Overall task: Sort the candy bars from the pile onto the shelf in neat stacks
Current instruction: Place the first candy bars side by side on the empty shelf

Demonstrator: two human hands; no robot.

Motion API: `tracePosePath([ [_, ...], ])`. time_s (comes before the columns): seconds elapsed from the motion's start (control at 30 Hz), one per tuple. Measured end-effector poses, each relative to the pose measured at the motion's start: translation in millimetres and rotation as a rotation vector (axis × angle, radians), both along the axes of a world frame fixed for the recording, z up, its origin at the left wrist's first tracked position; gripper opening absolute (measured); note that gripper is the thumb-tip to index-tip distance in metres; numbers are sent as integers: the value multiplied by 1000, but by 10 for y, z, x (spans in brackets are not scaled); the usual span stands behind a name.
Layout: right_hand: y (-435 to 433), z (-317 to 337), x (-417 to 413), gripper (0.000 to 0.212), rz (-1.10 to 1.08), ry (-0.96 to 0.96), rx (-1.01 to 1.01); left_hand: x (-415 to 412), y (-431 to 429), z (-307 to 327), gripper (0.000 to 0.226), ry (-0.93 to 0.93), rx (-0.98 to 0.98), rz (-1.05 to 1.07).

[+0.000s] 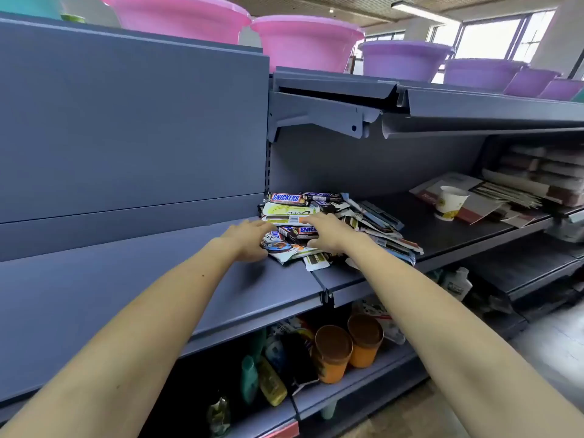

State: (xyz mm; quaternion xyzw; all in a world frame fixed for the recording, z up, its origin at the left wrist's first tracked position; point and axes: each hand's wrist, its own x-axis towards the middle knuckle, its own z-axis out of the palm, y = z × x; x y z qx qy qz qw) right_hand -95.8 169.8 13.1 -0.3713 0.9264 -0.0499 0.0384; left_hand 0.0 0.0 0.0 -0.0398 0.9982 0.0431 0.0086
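A loose pile of candy bars (319, 213) lies on the grey middle shelf (158, 279), against the back panel at the joint between two shelf sections. Snickers bars, a pale green bar (287, 210) and several white and dark wrappers are mixed in it. My left hand (249, 238) reaches the pile's left edge, its straight fingers touching the bars there. My right hand (330, 232) is on the pile's front. Its fingers lie over a white-and-orange bar and its thumb is under a Snickers bar (300, 232), which it grips. The shelf left of the pile is bare.
A paper cup (450, 202), cardboard sheets and stacked packs sit on the same shelf to the right. Pink and purple basins (303, 42) stand on the top shelf. The shelf below holds orange cups (331, 352) and bottles. An upper shelf bracket (316, 118) juts out above the pile.
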Motion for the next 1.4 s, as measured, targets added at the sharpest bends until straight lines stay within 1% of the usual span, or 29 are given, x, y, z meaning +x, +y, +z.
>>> tracePosePath([
  [0.07,14,-13,-9,64,-26,-7,15,-1,23,-13,67,-45,-34,-8],
  [0.13,30,-57,-11,69,-59,-65,50,-10,51,-79,72,-116,-61,-20],
  [0.23,43,-146,-62,73,-81,-101,115,-74,63,-181,75,-206,-46,-35],
  [0.33,56,-182,-132,75,-76,-72,117,-143,24,-236,73,-173,-1,-39],
  [0.4,47,-181,-183,75,-60,-45,117,-186,7,-234,70,-132,-10,-56],
  [0.47,35,-170,-217,73,-51,-18,121,-216,-6,-222,65,-115,-44,-73],
  [0.57,1,-172,-240,64,-43,-10,134,-216,-49,-200,57,-110,-88,-72],
  [0.63,-7,-170,-245,62,-40,-13,118,-186,-98,-191,56,-108,-105,-55],
  [0.73,-62,-132,-207,60,-35,-49,89,-93,-218,-225,57,-82,-210,-25],
  [0.77,-100,-106,-177,61,-22,-46,75,-44,-278,-245,56,-63,-212,3],
  [0.87,-338,-55,-48,62,29,10,17,221,-533,-286,48,0,-94,115],
  [1.03,-1019,-48,320,41,206,66,27,894,-1106,-259,42,208,14,346],
  [1.17,-1749,-36,845,40,350,0,-34,1666,-1576,-224,36,298,67,559],
  [1.3,-2504,-105,1523,38,544,-58,-15,2536,-1977,-213,33,374,123,755],
  [1.4,-3009,-191,2027,37,665,-84,-10,3142,-2258,-193,35,362,92,840],
])
